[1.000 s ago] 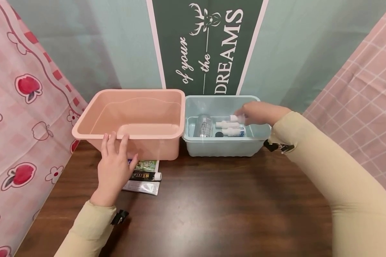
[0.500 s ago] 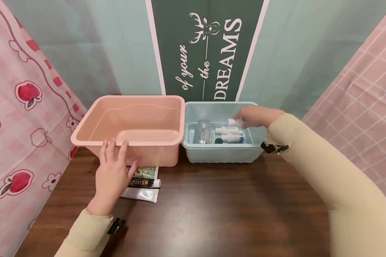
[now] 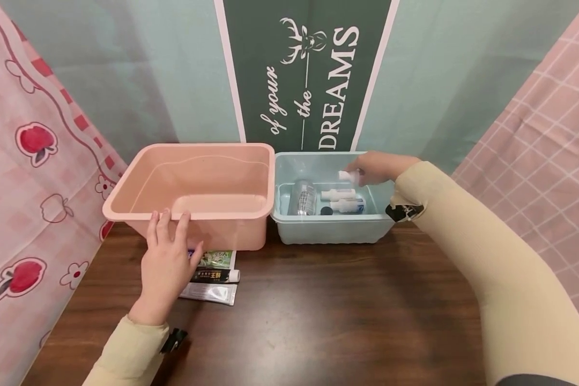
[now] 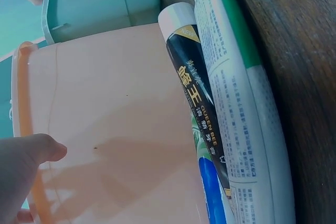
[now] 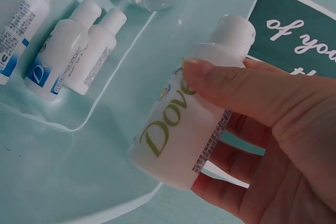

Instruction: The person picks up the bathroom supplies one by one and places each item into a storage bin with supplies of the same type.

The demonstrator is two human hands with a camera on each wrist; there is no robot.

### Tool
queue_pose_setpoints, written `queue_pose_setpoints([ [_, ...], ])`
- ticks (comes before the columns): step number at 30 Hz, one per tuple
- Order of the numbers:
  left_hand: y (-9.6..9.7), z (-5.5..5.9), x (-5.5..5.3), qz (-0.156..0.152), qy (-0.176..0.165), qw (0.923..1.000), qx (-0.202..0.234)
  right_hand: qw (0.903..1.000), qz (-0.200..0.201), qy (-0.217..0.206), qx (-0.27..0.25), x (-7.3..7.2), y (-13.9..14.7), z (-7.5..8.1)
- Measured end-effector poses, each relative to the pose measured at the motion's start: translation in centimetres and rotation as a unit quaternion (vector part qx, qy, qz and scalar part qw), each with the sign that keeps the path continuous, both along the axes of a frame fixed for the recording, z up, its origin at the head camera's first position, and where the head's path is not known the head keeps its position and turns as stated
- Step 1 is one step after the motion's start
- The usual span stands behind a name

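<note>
White bottle (image 5: 176, 132) held in my right hand (image 3: 378, 167)

My right thumb lies across the front of the bottle with the fingers curled behind it, so the grip is narrow and full. Seen from my head, the bottle pokes out at nine o'clock from that hand, over the blue bin (image 3: 335, 231); from the wrist, its cap points to one o'clock and its base to seven. Two more small bottles (image 3: 339, 194) lie in the bin, towards eight o'clock from the hand.

I'd judge the step in hand as picking this bottle up. The next move seems to call for a steady squeeze and enough height to clear the bin's rim before going sideways.

My left hand (image 3: 166, 262) rests its spread, fairly straight fingers on the pink bin's (image 3: 231, 234) near rim, holding nothing; a black tube (image 3: 216, 275) lies at three o'clock from it.
</note>
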State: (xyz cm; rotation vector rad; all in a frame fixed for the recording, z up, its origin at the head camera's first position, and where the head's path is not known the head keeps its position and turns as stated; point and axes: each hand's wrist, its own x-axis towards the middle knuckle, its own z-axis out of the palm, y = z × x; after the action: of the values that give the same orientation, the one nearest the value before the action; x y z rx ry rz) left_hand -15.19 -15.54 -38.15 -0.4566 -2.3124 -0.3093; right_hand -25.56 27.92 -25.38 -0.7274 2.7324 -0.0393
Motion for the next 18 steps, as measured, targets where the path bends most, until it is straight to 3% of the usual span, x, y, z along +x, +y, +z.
queue_pose_setpoints([
  [6, 0.1, 0.2, -0.2, -0.001, 0.002, 1.0, 0.001, 0.9997, -0.019, -0.005, -0.012, -0.7, -0.1, -0.1],
  [16, 0.1, 0.2, -0.2, 0.0, 0.01, 0.9999, 0.01, 1.0, 0.005, 0.003, -0.006, -1.7, -0.9, 0.0],
  [18, 0.1, 0.1, -0.1, 0.0, 0.009, 0.9999, 0.012, 0.9981, -0.039, -0.035, -0.033, -1.5, -1.1, -0.1],
])
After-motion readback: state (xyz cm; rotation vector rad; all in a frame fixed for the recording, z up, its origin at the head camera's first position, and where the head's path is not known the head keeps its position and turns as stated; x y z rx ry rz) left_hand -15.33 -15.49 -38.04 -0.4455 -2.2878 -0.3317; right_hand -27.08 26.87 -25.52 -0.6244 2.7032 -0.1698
